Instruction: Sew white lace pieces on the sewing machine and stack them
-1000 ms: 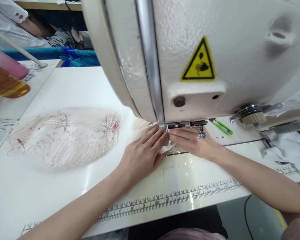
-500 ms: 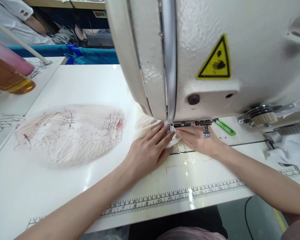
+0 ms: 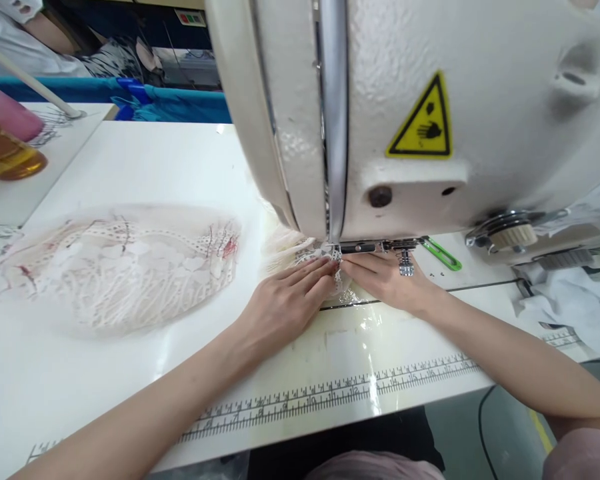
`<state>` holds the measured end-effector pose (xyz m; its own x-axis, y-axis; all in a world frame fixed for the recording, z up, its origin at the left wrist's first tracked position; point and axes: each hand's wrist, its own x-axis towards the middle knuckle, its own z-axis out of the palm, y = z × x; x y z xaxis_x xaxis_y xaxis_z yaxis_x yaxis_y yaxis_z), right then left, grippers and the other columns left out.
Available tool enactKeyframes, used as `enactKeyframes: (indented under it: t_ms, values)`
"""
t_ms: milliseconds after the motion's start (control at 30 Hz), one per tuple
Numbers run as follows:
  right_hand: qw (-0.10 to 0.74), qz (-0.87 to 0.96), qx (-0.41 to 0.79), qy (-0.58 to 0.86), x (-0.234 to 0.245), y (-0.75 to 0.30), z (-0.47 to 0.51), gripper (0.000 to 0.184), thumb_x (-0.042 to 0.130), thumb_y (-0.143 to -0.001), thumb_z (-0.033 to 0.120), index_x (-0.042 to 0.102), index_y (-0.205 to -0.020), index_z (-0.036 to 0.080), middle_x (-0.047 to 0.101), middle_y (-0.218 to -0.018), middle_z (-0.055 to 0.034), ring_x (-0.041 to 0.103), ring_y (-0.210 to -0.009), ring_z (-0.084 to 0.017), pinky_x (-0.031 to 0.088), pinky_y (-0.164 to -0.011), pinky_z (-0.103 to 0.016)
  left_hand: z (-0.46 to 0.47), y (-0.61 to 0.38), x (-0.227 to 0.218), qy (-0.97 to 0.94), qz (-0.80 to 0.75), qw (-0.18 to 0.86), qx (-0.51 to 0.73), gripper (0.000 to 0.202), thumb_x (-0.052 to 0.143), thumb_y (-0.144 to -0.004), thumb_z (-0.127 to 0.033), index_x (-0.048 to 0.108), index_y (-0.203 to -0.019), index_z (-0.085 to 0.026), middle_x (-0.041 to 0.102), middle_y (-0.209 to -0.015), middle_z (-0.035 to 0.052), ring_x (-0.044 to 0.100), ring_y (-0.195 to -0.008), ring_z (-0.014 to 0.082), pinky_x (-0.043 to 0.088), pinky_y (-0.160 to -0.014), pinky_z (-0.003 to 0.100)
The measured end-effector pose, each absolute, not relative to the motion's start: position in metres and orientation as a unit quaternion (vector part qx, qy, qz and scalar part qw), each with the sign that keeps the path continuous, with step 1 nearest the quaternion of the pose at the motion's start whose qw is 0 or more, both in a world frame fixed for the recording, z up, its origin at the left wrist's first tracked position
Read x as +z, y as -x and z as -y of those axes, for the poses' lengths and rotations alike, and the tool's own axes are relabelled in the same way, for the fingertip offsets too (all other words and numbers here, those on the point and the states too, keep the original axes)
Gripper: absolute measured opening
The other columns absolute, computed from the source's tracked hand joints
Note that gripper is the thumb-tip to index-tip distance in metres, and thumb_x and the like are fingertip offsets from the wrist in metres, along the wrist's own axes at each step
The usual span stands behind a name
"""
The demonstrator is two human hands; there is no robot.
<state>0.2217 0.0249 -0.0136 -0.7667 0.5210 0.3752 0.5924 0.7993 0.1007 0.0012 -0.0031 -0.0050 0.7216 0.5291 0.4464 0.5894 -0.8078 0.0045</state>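
Note:
White lace fabric (image 3: 305, 248) lies under the presser foot of the sewing machine (image 3: 405, 193), partly hidden by the machine head and my fingers. From the left, my left hand (image 3: 290, 297) rests on the lace, its fingers close together and pinching the edge by the foot; the thumb is mostly hidden. My right hand (image 3: 390, 280) comes in from the right, with its fingertips closed on the lace edge just beside the foot. A metal guide with a small screw (image 3: 406, 263) covers part of that hand.
Another lace piece (image 3: 125, 267) with dark and red thread ends lies on the white table at left. Green thread snips (image 3: 441, 253) lie behind my right hand. White cloth (image 3: 575, 300) sits at far right, thread cones (image 3: 10, 157) at far left. A printed ruler (image 3: 310, 403) runs along the front edge.
My left hand's fingers have drawn together and turned slightly at the lace edge. The whole view has shifted a little, so the scene sits further left.

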Motion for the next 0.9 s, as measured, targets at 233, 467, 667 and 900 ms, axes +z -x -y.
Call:
enactKeyframes:
  t_ms: [233, 467, 667, 900]
  values:
    - [0.152, 0.942, -0.089, 0.284, -0.008, -0.215, -0.017, 0.033, 0.044, -0.088, 0.001, 0.06, -0.109, 0.021, 0.067, -0.11, -0.0021, 0.058, -0.102, -0.014, 0.046, -0.082, -0.029, 0.001, 0.003, -0.004, 0.904, 0.343, 0.051, -0.25, 0.027, 0.039, -0.088, -0.005, 0.064, -0.097, -0.011, 0.071, -0.11, 0.0089, 0.067, -0.106, 0.0195, 0.059, -0.089, 0.032]
    - [0.173, 0.936, -0.121, 0.282, -0.007, -0.206, -0.008, 0.026, 0.046, -0.089, 0.003, 0.061, -0.104, 0.017, 0.07, -0.102, 0.0012, 0.057, -0.1, -0.011, 0.043, -0.079, -0.027, -0.001, 0.003, -0.004, 0.906, 0.346, 0.062, -0.236, 0.03, 0.037, -0.085, -0.005, 0.064, -0.097, -0.011, 0.071, -0.111, 0.0099, 0.066, -0.107, 0.0207, 0.059, -0.089, 0.032]
    - [0.201, 0.927, -0.136, 0.286, -0.005, -0.203, -0.007, 0.023, 0.046, -0.088, 0.002, 0.061, -0.095, 0.017, 0.07, -0.097, 0.0038, 0.058, -0.092, -0.009, 0.04, -0.073, -0.027, -0.002, 0.003, -0.006, 0.905, 0.349, 0.064, -0.234, 0.035, 0.041, -0.088, -0.011, 0.06, -0.116, -0.007, 0.068, -0.118, 0.0107, 0.065, -0.108, 0.0214, 0.057, -0.093, 0.036]
    - [0.201, 0.929, -0.129, 0.282, -0.006, -0.204, -0.006, 0.02, 0.047, -0.088, 0.005, 0.062, -0.095, 0.016, 0.071, -0.097, 0.0042, 0.059, -0.085, -0.009, 0.039, -0.07, -0.029, -0.001, 0.004, -0.008, 0.904, 0.345, 0.087, -0.236, 0.034, 0.041, -0.09, -0.012, 0.063, -0.115, -0.007, 0.068, -0.117, 0.0096, 0.065, -0.109, 0.0223, 0.057, -0.093, 0.036]
